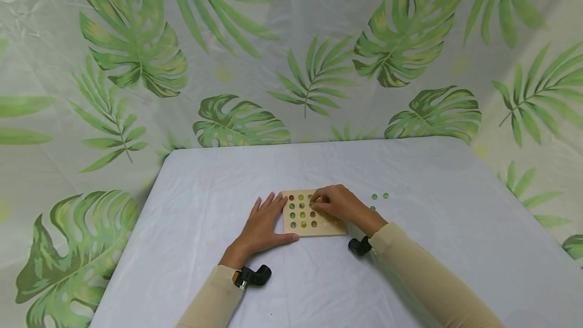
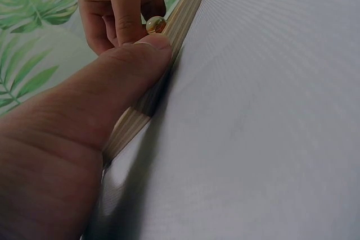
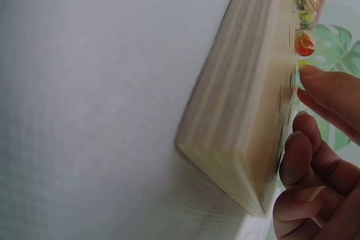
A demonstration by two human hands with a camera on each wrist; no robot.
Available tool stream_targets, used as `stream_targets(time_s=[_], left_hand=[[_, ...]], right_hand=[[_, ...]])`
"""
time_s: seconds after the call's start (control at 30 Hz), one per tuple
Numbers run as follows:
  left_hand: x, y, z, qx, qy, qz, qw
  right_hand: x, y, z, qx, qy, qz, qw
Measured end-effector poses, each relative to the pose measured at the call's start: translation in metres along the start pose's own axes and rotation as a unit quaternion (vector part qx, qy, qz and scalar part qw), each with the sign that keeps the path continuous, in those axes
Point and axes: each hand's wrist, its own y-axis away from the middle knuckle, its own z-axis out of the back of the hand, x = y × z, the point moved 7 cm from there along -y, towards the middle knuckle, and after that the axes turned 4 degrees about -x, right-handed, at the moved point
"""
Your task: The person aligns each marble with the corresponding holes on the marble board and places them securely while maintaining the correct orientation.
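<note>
A square wooden board (image 1: 334,227) lies on the table, with glass marbles (image 1: 302,214) sitting in rows of its hollows. Green ones line the left, yellow the middle and orange-brown ones come after. My left hand (image 1: 264,227) rests at the board's left side with fingers spread, its thumb (image 2: 135,57) along the near edge. Over the far part of the board is my right hand (image 1: 339,204), thumb and forefinger pinching a marble largely hidden by the fingers. Seen from the right wrist, orange-swirled marbles (image 3: 305,43) stand up from the board beside those fingertips.
Beyond my right wrist, loose green marbles (image 1: 386,195) lie on the white tablecloth (image 1: 205,181). A black wrist camera (image 1: 257,275) is strapped to each wrist. A leaf-patterned cloth (image 1: 309,85) hangs behind the table's far edge.
</note>
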Motion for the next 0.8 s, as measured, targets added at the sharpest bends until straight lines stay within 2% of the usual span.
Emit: stream_targets(time_s=[0.8], left_hand=[[-0.0010, 0.0004, 0.0004, 0.002, 0.003, 0.001, 1.0000]], right_hand=[[-0.0003, 0.0001, -0.0008, 0.005, -0.005, -0.006, 1.0000]])
